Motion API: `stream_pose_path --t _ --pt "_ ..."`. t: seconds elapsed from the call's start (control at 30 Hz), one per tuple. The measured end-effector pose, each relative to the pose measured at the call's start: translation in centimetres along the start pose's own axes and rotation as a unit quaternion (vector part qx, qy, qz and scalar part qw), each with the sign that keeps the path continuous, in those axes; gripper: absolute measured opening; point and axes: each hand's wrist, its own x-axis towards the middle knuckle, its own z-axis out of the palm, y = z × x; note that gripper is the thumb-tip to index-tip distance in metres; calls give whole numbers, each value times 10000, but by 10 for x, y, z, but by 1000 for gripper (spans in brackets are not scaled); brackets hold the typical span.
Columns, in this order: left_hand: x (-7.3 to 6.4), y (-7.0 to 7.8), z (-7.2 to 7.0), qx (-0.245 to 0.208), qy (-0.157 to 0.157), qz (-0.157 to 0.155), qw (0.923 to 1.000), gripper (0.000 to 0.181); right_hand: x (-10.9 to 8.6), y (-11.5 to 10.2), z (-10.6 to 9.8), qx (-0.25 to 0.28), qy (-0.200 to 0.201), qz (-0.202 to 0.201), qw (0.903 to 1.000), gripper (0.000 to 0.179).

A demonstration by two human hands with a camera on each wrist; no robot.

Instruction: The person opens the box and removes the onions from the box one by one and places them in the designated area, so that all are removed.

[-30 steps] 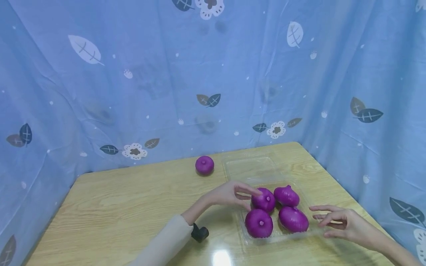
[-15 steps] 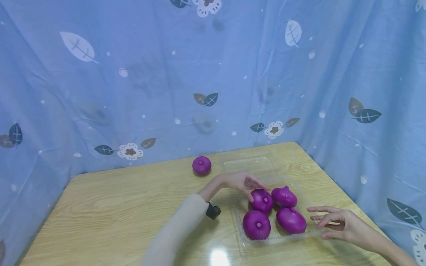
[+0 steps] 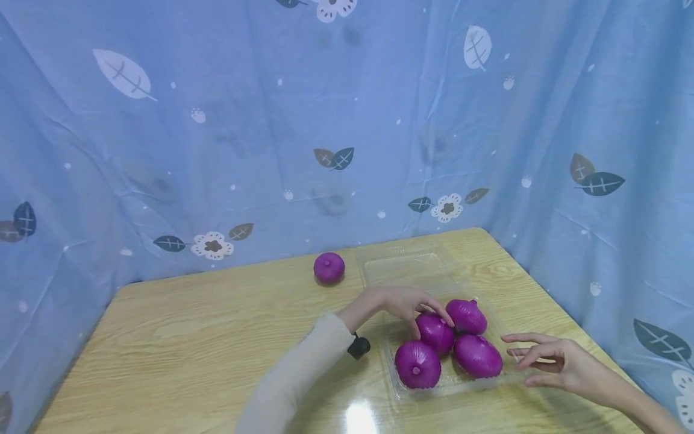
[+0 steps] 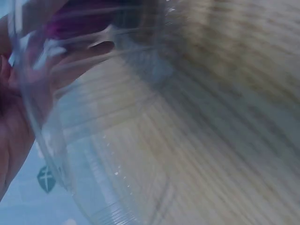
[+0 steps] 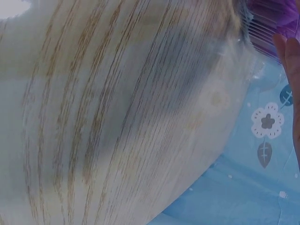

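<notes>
A clear plastic clamshell box (image 3: 434, 395) lies at the right with several purple onions in it. My left hand (image 3: 402, 303) reaches over its left side, thumb and fingers around the back-left onion (image 3: 437, 336); that onion sits tilted against its neighbours. Beside it are the front-left onion (image 3: 417, 365), the back-right onion (image 3: 467, 317) and the front-right onion (image 3: 478, 357). At the box's right wall, my right hand (image 3: 564, 366) holds its fingers loosely bent, fingertips right at the plastic. Through the ribbed wall, purple onion (image 5: 274, 21) shows in the right wrist view.
One more purple onion (image 3: 329, 268) stands on the wooden table (image 3: 217, 337) near the back edge. The box's transparent lid (image 3: 406, 268) lies folded back behind it. A blue patterned curtain (image 3: 244, 120) encloses the table's back and sides.
My left hand has moved right, from beside the back-left onion to over it, with its fingers around it. That onion has shifted slightly right and tilted. My right hand has stayed put.
</notes>
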Motion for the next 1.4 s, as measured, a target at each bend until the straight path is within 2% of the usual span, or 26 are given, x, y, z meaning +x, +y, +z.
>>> stream_pose_path --t 0.17,0.37,0.47,0.6,0.77,1.0,1.07,1.2,1.27,1.4 --pt "-4 0 8 85 385 -92 9992 62 2 0 0 -114 10 7 9999 32" --pt "-10 9 8 1064 582 -91 9926 60 1 -1 0 -225 54 30 9997 31" --pt "-13 15 7 1299 823 -77 9881 64 0 -2 0 -271 94 46 9996 32" --pt "-20 15 7 1154 1239 -1 9856 70 0 -2 0 -279 91 72 9995 33" --pt "-31 13 9 809 1611 200 9834 67 1 -1 2 -215 46 4 9998 34" --pt "-50 25 13 304 2078 452 9767 67 -2 -2 -1 -277 93 37 9996 34" --pt "-56 28 16 228 2253 474 9729 67 -3 -2 -2 -305 87 39 9995 35" --pt "-70 31 27 188 2738 494 9603 65 -4 0 -2 -347 127 -80 9993 38" --pt "-77 33 35 39 2983 520 9530 65 -3 1 -1 -330 126 -142 9993 40" --pt "-90 38 49 15 3456 524 9369 64 -1 1 0 -324 115 -92 9994 38"
